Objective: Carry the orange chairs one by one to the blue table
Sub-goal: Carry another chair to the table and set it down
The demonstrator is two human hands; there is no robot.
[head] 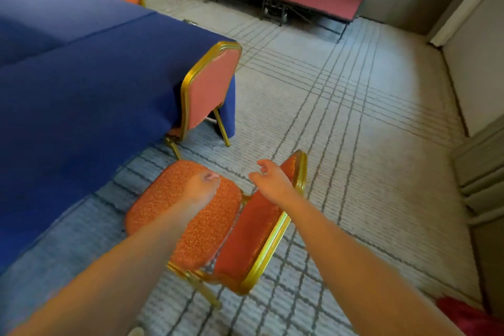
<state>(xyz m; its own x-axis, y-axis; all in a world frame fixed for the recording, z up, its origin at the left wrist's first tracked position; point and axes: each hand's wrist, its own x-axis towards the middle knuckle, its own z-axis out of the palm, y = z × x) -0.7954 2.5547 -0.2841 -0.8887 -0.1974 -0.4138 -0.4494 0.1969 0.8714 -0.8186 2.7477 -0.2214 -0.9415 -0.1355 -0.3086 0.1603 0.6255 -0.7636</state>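
Orange chair (210,232) faces the blue table (81,76); left hand (202,186) fisted, empty; right hand (270,180) fingers loosely spread.

No readable text, label or number shows anywhere (chairs and cloth plain).

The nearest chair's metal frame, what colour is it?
Shiny gold. The frame shows best in the head view.
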